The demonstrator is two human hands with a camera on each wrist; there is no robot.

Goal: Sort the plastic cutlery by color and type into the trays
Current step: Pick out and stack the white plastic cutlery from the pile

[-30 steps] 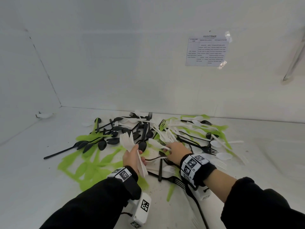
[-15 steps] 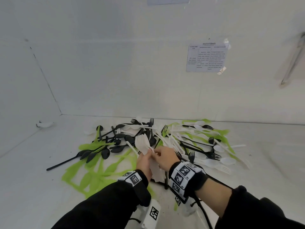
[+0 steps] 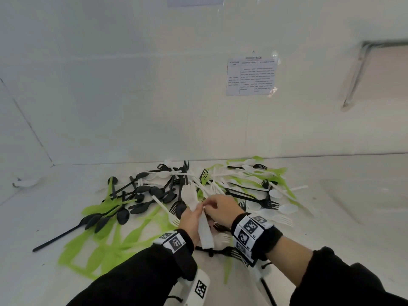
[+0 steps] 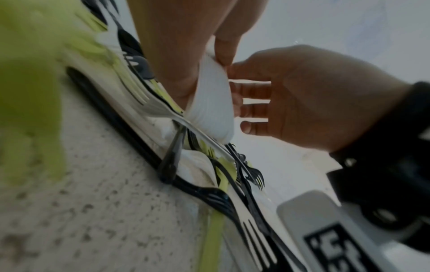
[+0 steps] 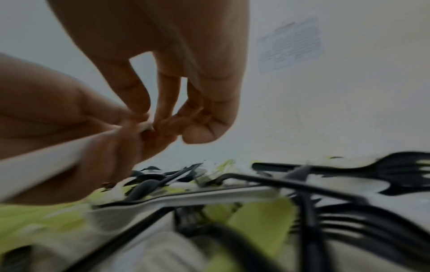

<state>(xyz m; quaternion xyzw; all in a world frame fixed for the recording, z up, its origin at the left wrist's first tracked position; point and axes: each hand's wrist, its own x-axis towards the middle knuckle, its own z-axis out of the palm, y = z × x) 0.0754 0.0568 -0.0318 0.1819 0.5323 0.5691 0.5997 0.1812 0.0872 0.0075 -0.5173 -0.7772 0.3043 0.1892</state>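
Observation:
My left hand (image 3: 194,217) grips a stack of white forks (image 3: 189,195), tines up and handles (image 3: 205,237) pointing back toward me. My right hand (image 3: 217,206) meets it from the right, its fingertips and thumb pinching the stack's edge. In the left wrist view the white stack (image 4: 209,103) sits between my left hand (image 4: 181,60) and the right hand's fingers (image 4: 251,92). The right wrist view shows my right hand (image 5: 163,121) closing on a white handle (image 5: 46,156). Under both hands lies a mixed pile of black spoons (image 3: 141,208), green knives (image 3: 110,239) and black forks (image 3: 268,203).
White spoons (image 3: 287,208) and forks lie at the pile's right side. A long black spoon (image 3: 57,237) sticks out to the left. The white table (image 3: 342,228) meets the back wall, which carries a printed sheet (image 3: 251,76). No tray is in view.
My right hand lifted a white fork from the pile and carried it left to the stack in my left hand. Both hands now meet, slightly higher above the pile.

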